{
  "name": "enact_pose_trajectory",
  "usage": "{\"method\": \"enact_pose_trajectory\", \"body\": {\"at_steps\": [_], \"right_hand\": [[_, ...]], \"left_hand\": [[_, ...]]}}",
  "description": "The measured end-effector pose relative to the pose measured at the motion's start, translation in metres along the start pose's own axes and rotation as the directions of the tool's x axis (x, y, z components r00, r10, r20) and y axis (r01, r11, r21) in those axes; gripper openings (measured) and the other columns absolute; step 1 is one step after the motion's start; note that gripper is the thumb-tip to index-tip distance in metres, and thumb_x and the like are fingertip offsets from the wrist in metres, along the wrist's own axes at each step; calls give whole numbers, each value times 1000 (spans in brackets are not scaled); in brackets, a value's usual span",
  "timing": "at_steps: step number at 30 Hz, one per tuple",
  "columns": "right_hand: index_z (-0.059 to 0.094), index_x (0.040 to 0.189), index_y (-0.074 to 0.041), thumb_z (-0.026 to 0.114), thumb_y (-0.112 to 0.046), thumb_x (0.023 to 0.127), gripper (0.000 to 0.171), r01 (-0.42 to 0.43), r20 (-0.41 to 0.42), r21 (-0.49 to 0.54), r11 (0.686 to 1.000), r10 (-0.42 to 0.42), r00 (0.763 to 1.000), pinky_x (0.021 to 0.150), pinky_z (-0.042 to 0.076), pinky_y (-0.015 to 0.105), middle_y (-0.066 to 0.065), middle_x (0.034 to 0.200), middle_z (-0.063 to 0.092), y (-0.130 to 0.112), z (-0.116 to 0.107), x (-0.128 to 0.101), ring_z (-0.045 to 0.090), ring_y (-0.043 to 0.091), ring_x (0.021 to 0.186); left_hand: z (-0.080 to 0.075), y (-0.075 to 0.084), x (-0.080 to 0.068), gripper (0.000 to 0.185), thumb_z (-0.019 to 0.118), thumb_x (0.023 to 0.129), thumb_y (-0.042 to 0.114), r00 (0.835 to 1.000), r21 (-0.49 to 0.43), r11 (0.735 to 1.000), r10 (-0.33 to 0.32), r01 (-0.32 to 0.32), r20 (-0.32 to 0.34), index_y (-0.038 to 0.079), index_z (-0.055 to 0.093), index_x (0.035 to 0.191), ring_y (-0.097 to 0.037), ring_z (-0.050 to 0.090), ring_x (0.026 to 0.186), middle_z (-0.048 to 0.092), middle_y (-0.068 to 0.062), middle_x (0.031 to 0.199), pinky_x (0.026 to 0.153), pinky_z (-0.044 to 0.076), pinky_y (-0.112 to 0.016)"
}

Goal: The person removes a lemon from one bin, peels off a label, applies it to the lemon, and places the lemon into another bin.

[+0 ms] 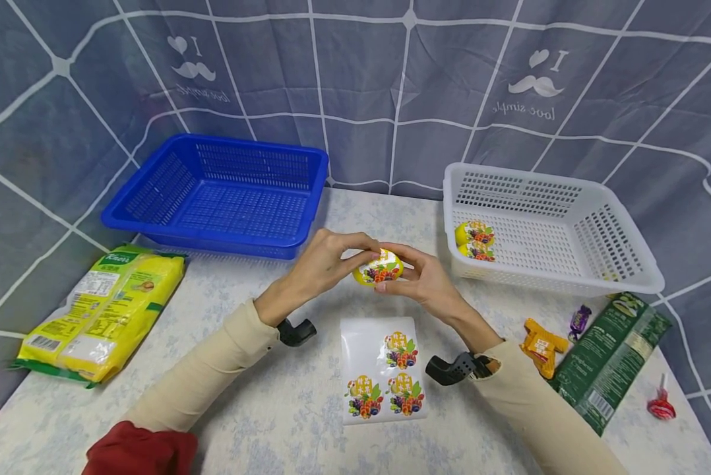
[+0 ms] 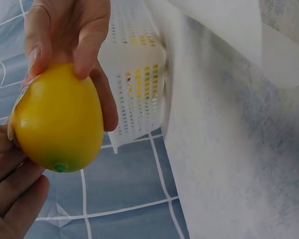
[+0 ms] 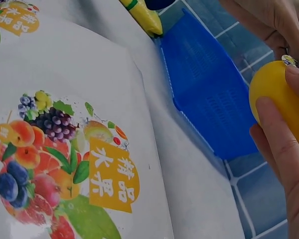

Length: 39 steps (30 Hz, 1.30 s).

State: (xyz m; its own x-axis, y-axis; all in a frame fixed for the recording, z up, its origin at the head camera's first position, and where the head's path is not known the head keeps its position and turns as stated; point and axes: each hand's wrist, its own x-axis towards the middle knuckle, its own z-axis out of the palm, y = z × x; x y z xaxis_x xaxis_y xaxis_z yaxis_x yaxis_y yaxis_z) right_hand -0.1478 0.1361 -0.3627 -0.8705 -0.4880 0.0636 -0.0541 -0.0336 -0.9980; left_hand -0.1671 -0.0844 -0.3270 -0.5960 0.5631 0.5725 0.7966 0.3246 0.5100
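In the head view, my right hand (image 1: pixel 429 282) grips a yellow lemon (image 1: pixel 361 275) with a green tip, thumb below and fingers behind. A fruit-print sticker (image 1: pixel 382 269) lies on the lemon's upper face. My left hand (image 1: pixel 326 260) reaches over from the left, thumb and fingertips touching the sticker's upper edge. In the left wrist view, the left fingers (image 2: pixel 20 194) look fairly straight beside the lemon (image 2: pixel 60 119), and the sticker wraps its far side. Below the hands lies a white sticker sheet (image 1: pixel 364 336) bearing three fruit stickers.
At the back left stands a blue basket (image 1: pixel 237 251). The white basket (image 1: pixel 551 280) at right holds two stickered yellow fruits (image 1: pixel 474 239). A yellow-green bag (image 1: pixel 103 310) lies left; a green packet (image 1: pixel 611 356), orange candy (image 1: pixel 542 346), purple candy (image 1: pixel 579 322) and red lollipop (image 1: pixel 661 404) lie right.
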Motion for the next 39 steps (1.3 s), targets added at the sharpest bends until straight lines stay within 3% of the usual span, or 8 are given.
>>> {"method": "enact_pose_trajectory", "body": {"at_steps": [5,11,20,32,39], "right_hand": [[48,144,-6,75,1,84,66,-2,-22,-20,1000,2,1000,82,57,36,14,135,56,-3,2,0,65,27,110],[49,145,-10,76,-4,85,66,-12,-56,-97,995,6,998,81,58,33,8,139,55,-7,2,-2,66,25,109],[45,147,-8,75,7,81,74,3,-47,-168,986,-11,999,78,58,30,10,143,52,-19,-1,-6,66,26,108],[49,145,-11,78,2,79,73,15,-80,-205,979,-32,996,72,56,28,5,142,54,-30,-3,-10,67,24,105],[45,147,-9,79,-2,81,75,38,-75,-205,978,-55,996,77,57,30,5,146,50,-34,-7,-11,65,24,112]], "left_hand": [[-2,1,0,18,68,92,7,998,35,999,-29,27,59,0,75,108,-22,71,97,73,-12,105,80,57,-30],[1,1,-1,26,69,93,15,993,-29,999,-16,19,118,-1,72,114,-26,64,113,67,-16,119,93,52,-30],[2,1,0,35,75,88,14,996,-99,995,20,-11,91,-2,68,118,-27,60,118,63,-16,125,94,51,-30],[6,1,-2,56,83,79,14,997,-146,989,49,-39,67,-3,62,128,-25,55,125,59,-15,133,101,46,-30],[9,1,2,58,84,78,12,999,-207,978,36,-30,26,1,62,130,-21,53,128,58,-12,135,100,47,-30]]}}
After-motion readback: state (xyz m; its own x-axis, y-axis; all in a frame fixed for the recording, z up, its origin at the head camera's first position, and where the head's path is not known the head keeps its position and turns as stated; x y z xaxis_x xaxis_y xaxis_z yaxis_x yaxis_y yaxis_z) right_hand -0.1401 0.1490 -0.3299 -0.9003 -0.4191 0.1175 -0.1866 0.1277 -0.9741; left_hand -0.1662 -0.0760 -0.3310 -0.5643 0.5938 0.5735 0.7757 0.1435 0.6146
